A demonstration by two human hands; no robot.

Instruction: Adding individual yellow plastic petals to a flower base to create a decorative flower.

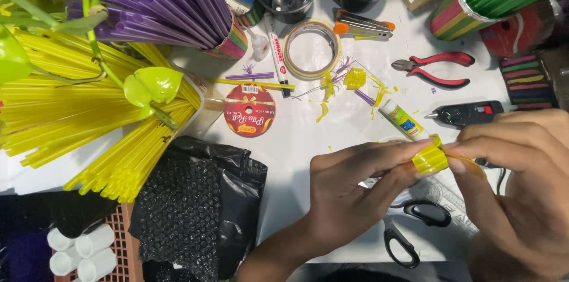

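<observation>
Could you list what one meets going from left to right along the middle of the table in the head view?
Yellow straws → round red ribbon spool → black marker → roll of tape → red-handled pliers → black glue gun.

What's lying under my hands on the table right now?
Black-handled scissors lie on the white table below the left hand and right hand, which pinch a yellow rolled strip. The scissor blades are covered by the hands.
</observation>
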